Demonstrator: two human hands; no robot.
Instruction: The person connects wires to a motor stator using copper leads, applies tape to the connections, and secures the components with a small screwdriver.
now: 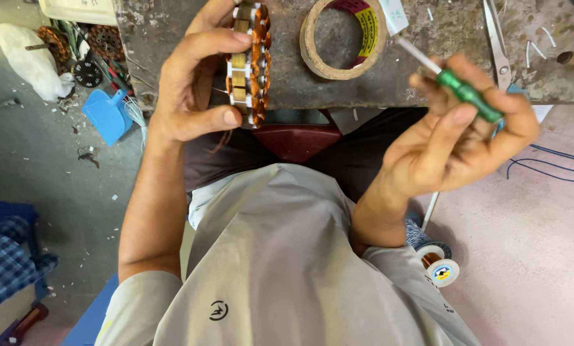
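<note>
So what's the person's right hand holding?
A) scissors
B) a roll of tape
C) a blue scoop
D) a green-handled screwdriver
D: the right hand grips a green-handled screwdriver, while the scissors and tape roll lie on the bench and the blue scoop sits on the floor.

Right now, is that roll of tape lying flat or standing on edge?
Lying flat: the tape roll shows its full ring and open centre on the workbench.
</note>
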